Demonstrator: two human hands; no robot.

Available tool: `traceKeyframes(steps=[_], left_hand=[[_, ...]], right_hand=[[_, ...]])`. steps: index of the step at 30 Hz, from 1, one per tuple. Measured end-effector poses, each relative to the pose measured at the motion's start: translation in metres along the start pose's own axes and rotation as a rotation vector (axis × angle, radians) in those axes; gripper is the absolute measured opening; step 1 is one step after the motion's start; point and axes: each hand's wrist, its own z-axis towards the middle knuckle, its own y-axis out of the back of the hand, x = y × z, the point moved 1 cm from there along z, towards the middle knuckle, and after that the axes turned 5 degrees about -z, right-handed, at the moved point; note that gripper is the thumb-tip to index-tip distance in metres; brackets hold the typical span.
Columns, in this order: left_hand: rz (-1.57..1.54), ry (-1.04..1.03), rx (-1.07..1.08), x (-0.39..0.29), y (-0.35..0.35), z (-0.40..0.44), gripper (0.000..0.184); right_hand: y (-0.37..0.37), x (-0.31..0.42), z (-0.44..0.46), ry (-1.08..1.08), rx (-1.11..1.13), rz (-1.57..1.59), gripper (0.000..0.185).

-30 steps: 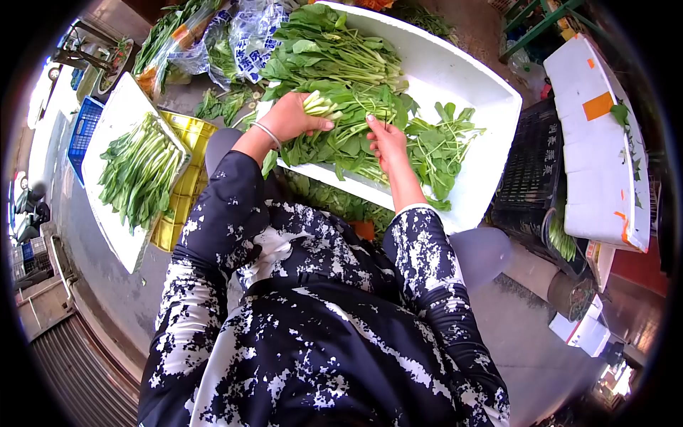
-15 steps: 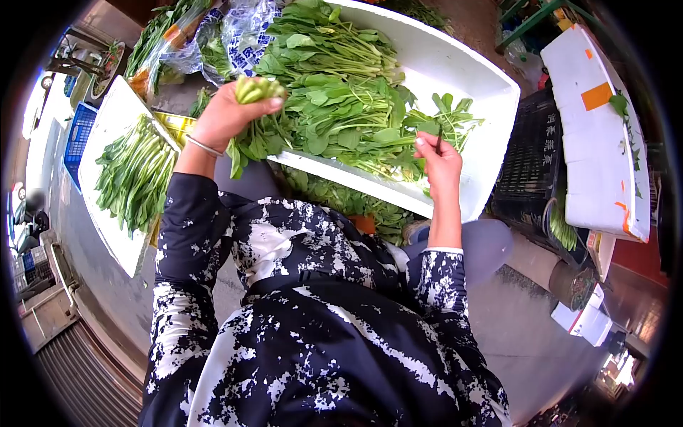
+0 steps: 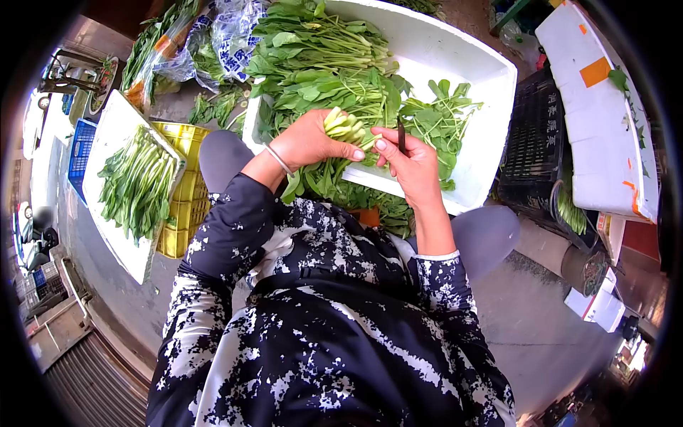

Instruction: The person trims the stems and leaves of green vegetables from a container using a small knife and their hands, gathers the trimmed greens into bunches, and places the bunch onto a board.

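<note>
My left hand (image 3: 309,141) is closed round a bunch of leafy greens (image 3: 344,128), its pale cut stem ends facing up and its leaves hanging below. Right beside it, my right hand (image 3: 416,171) pinches a pale green stem (image 3: 370,141) at the edge of the bunch. A thin dark tool (image 3: 401,135), perhaps a small knife, sticks up between my right fingers; its lower part is hidden. Both hands are over the near edge of a white foam box (image 3: 484,78), where many greens (image 3: 320,57) lie piled, with a looser heap (image 3: 441,117) at the right.
On my left, a white foam lid (image 3: 107,220) bearing a row of trimmed greens (image 3: 135,185) rests against a yellow crate (image 3: 186,188). A black crate (image 3: 530,142) and another foam box (image 3: 597,107) stand at right. Plastic bags (image 3: 238,35) lie behind.
My left hand has moved right and slightly down with the bunch. My right hand has moved left from the loose greens to meet it, now pinching a stem there.
</note>
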Motion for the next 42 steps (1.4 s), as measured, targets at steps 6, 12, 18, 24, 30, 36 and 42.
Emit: traceKeyframes(steps=[6,12,18,24,30,36,42], left_hand=[[-0.019,0.073,-0.05,0.007,-0.001,0.002,0.02],[0.003,0.082,-0.028,-0.003,-0.005,-0.001,0.017],[0.038,0.115,-0.02,0.009,0.003,0.005,0.026],[0.055,0.11,0.024,0.01,0.004,0.004,0.021],[-0.027,0.155,-0.018,-0.004,0.02,-0.018,0.015],[-0.259,-0.002,-0.202,-0.019,0.037,-0.055,0.02],[-0.263,-0.133,-0.431,-0.027,0.052,-0.076,0.017]], right_hand=[[0.001,-0.005,-0.013,-0.106,0.145,0.25,0.04],[0.004,-0.011,-0.014,-0.093,0.17,0.118,0.041],[0.006,-0.013,-0.014,-0.155,0.185,0.202,0.038],[0.012,-0.02,-0.011,-0.137,0.23,0.217,0.034],[0.041,-0.068,0.04,-0.183,-0.259,-0.334,0.061],[0.02,-0.09,0.079,-0.515,-0.253,-0.897,0.057],[0.055,-0.156,0.104,-0.413,-0.324,-0.724,0.035]])
